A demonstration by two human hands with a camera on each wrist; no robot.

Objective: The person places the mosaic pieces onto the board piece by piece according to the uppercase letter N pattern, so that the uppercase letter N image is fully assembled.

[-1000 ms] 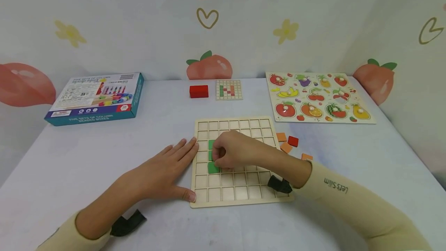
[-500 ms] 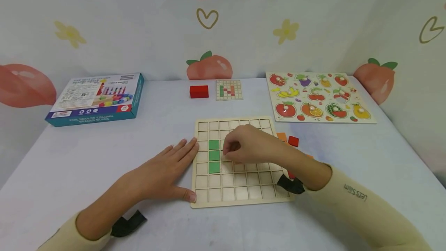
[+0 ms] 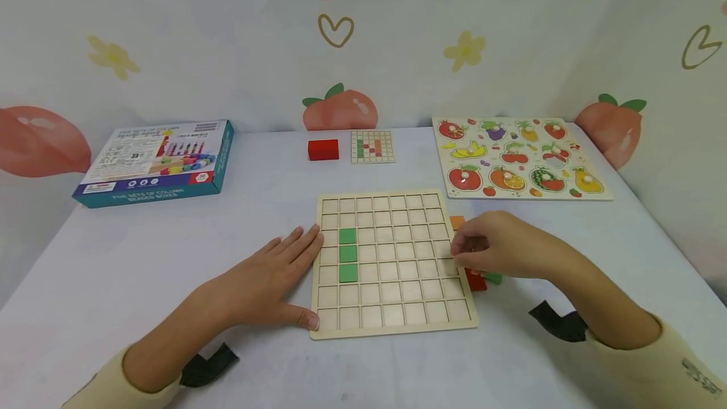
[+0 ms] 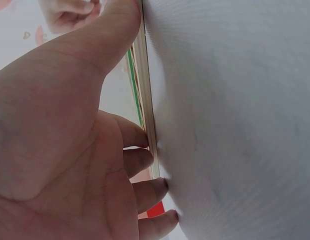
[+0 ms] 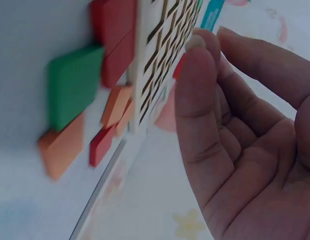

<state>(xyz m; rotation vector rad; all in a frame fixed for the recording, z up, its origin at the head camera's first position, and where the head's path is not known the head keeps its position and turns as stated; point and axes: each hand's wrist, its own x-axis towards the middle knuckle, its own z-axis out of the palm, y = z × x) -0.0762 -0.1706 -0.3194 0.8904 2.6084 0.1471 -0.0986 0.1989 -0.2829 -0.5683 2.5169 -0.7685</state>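
A wooden grid board [image 3: 397, 332] lies on the table with three green square tiles [image 3: 348, 254] stacked in one column of cells. My left hand [image 3: 264, 283] rests flat at the board's left edge, its fingertips and thumb touching the rim. Over the board's right edge hovers my right hand [image 3: 508, 245], fingers loosely bent, nothing between thumb and index finger. Beneath and beside it lie loose tiles, partly hidden in the head view: a red tile [image 3: 476, 279], a green tile [image 5: 72, 87], an orange tile [image 5: 62, 150] and others.
Behind the board are a red block [image 3: 323, 149] and a small pattern card [image 3: 372, 146] with coloured squares. A fruit peg puzzle [image 3: 517, 160] lies at the back right. The boxed bead set [image 3: 153, 163] is at the back left.
My right hand has moved right, away from the green tiles to the board's right edge, uncovering the grid. My left hand has stayed in place.
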